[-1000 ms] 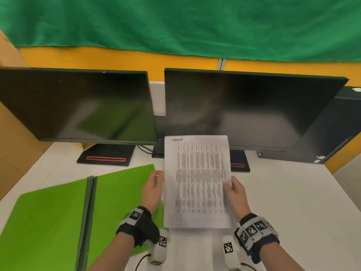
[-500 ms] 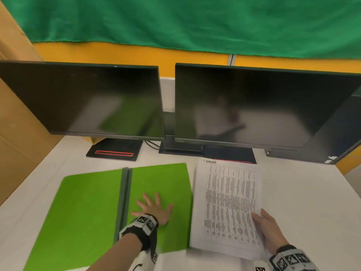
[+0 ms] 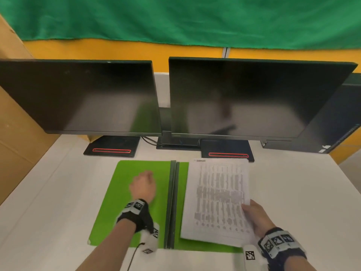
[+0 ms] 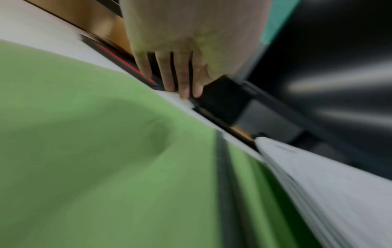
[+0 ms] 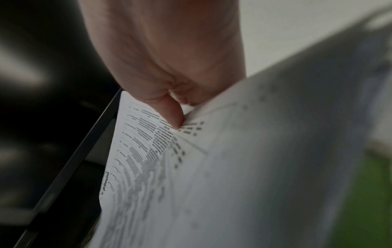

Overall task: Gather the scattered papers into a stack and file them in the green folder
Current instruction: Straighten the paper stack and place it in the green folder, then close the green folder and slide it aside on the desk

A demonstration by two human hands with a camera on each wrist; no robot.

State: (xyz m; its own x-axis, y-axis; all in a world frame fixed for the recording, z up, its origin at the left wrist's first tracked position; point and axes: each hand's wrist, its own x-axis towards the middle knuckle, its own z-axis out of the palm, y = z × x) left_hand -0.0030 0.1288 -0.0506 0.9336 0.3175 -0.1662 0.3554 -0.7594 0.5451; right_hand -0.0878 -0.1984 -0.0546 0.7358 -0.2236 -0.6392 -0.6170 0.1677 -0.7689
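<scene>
The green folder (image 3: 125,208) lies open on the white table, its dark spine (image 3: 172,204) running front to back. A stack of printed papers (image 3: 216,198) covers most of the folder's right half. My right hand (image 3: 247,207) pinches the stack at its right edge, near the front corner. In the right wrist view the thumb (image 5: 171,115) presses on the top sheet (image 5: 254,167). My left hand (image 3: 145,174) is over the folder's left flap with loose fingers (image 4: 180,83), holding nothing. The left wrist view shows the flap (image 4: 84,134) and the stack's edge (image 4: 318,184).
Two dark monitors (image 3: 88,94) (image 3: 244,94) stand just behind the folder on bases with red stripes (image 3: 112,146) (image 3: 227,151). A black computer case (image 3: 332,124) is at the back right and cardboard (image 3: 15,124) on the left. Bare table (image 3: 302,202) lies to the right.
My left hand let go of the stack and moved onto the folder, ending over its left flap. My right hand lowered the stack and slid it left onto the folder's right half.
</scene>
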